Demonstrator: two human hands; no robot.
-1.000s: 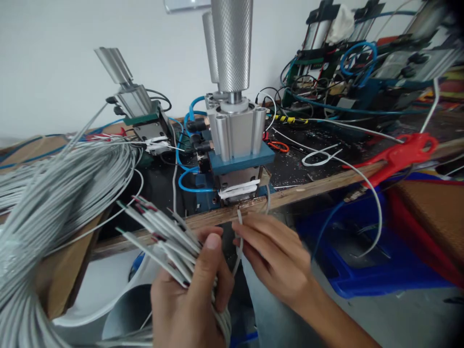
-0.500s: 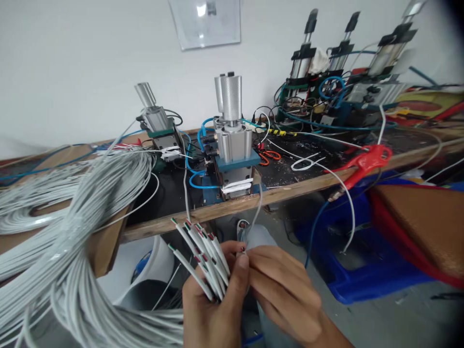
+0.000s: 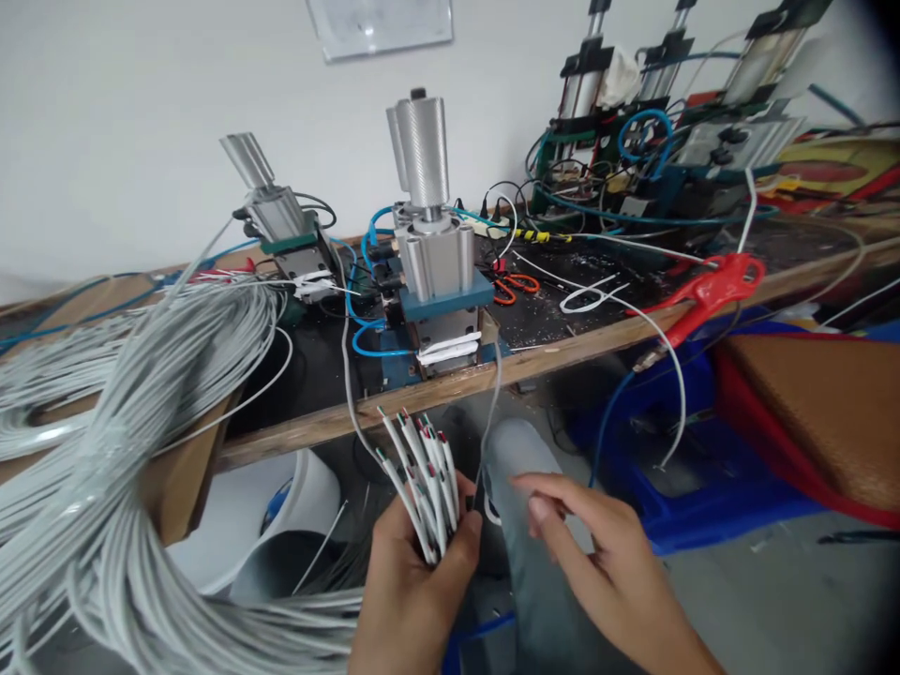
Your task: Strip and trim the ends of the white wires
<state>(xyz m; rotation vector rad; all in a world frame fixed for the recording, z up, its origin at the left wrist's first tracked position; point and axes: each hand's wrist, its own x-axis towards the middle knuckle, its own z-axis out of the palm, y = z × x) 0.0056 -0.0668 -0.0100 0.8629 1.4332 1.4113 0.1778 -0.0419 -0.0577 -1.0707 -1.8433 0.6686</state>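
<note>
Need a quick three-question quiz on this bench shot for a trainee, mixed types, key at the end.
1. True or false: the left hand grips the bundle of white cables.
2. Multiple choice: what colour is the air gun by the bench's wooden edge?
A) green
B) yellow
C) red
3. Fill in the blank: the right hand, its fingers parted, holds ____.

Key: 1 true; 2 C; 3 nothing
</note>
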